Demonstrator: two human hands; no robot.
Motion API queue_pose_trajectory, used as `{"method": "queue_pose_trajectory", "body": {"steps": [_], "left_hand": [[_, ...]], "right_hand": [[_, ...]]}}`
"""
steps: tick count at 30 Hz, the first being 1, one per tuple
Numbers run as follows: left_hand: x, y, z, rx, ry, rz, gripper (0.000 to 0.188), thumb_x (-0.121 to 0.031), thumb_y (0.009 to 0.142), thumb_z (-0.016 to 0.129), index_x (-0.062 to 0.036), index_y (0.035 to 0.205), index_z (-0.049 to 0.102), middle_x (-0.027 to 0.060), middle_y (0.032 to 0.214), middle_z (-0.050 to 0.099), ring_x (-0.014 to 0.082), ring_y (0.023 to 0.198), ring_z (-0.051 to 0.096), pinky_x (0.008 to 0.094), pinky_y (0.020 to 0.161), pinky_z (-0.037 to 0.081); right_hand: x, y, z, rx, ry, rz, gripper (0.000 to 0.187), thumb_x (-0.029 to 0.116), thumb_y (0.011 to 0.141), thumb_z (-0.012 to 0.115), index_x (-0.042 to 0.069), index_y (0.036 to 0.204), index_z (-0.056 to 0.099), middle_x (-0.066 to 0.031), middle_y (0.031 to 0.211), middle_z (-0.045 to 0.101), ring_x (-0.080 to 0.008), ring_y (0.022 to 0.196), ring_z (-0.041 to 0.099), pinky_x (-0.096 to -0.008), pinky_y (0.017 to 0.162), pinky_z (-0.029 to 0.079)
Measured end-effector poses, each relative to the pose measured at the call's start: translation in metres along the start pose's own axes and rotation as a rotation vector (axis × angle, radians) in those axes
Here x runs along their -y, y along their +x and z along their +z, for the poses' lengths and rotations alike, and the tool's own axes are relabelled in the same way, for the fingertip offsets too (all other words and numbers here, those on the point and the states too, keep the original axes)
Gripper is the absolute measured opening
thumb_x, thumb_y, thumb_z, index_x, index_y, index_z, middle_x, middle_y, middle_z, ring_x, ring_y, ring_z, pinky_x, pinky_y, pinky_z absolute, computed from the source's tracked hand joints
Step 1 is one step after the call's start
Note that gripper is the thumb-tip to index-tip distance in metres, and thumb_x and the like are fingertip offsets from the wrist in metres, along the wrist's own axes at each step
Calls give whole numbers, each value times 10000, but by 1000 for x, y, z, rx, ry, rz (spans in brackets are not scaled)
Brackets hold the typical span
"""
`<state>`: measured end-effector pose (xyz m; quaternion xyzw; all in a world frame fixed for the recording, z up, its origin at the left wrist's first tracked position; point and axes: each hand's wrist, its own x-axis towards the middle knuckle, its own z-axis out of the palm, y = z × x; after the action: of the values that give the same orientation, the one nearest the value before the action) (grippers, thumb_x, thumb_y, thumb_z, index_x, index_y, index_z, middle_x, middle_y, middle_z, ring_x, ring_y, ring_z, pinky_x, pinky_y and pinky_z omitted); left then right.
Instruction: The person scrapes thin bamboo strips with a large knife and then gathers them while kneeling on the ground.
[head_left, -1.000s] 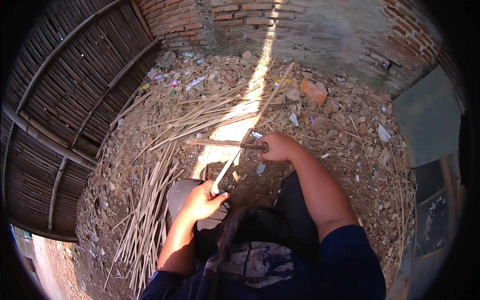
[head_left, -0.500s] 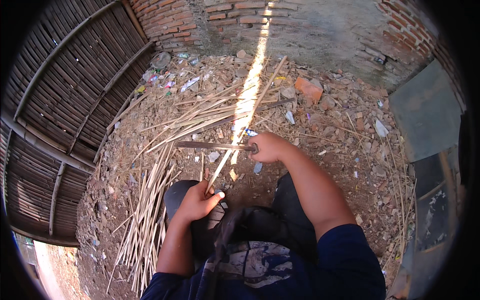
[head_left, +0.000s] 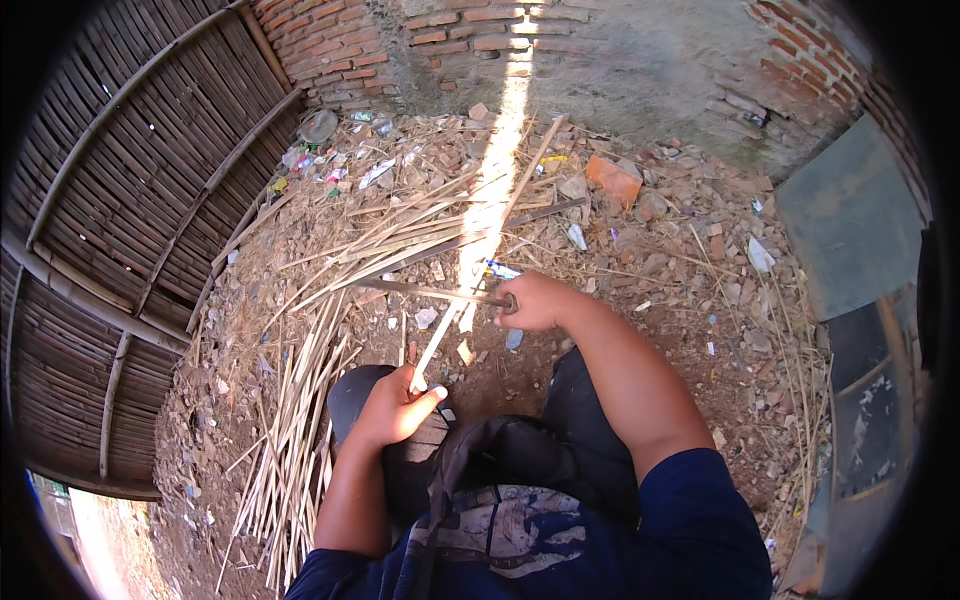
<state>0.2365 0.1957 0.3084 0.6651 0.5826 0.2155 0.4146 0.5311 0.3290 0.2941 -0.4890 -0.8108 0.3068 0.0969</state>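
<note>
Your left hand's fingers (head_left: 420, 398) pinch the pale bamboo strip (head_left: 470, 290); your right hand (head_left: 535, 300) grips the long dark-bladed knife (head_left: 425, 291) across it. You're mid-split; keep the blade centred.

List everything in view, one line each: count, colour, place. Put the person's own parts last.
bamboo strip: one, pale, held upright-slanting at centre
knife: one, dark blade, lying across the strip
bamboo strips pile: many, pale tan, ground at left
brick piece: one, orange, rubble at upper right
brick wall: one, red, top
bamboo fence: one, brown, left
grey slab: one, right
left hand: one, fingers gripping the strip's lower end
right hand: one, closed on the knife handle
</note>
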Motion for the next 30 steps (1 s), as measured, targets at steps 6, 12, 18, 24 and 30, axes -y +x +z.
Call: {"method": "queue_pose_trajectory", "body": {"steps": [6,12,18,24,30], "left_hand": [[0,0,-1,-3,-6,19,374,-287,884,797,-51,791,522,-22,679,479,90,659,417,298,567,371],[-2,4,4,9,78,-37,373,-279,888,794,-53,785,516,-31,675,476,84,649,417,303,562,378],[-4,1,2,-10,46,-21,372,-289,885,798,-50,788,530,-27,667,479,82,641,437,295,557,382],[-7,0,-1,16,60,-42,370,-281,882,801,-51,788,526,-22,672,477,82,653,428,296,560,379],[-5,0,0,12,16,-22,369,-265,881,801,-50,784,518,-21,664,468,91,644,411,300,561,381]], "right_hand": [[-13,9,-12,-86,83,101,492,433,781,773,55,1093,733,-214,1008,720,-350,966,695,-425,859,535],[-49,7,-15,-300,321,364,504,401,775,781,44,1122,706,-224,1119,698,-355,1041,674,-401,921,512],[-18,7,-1,-9,82,82,470,399,768,778,61,1090,722,-208,1040,713,-353,1014,683,-421,884,528],[-31,11,-10,-15,188,86,354,358,779,790,81,993,734,-172,951,720,-307,939,696,-402,818,527],[-43,3,-21,-134,350,310,367,353,778,789,57,983,718,-173,989,717,-308,966,687,-404,856,518]]}}
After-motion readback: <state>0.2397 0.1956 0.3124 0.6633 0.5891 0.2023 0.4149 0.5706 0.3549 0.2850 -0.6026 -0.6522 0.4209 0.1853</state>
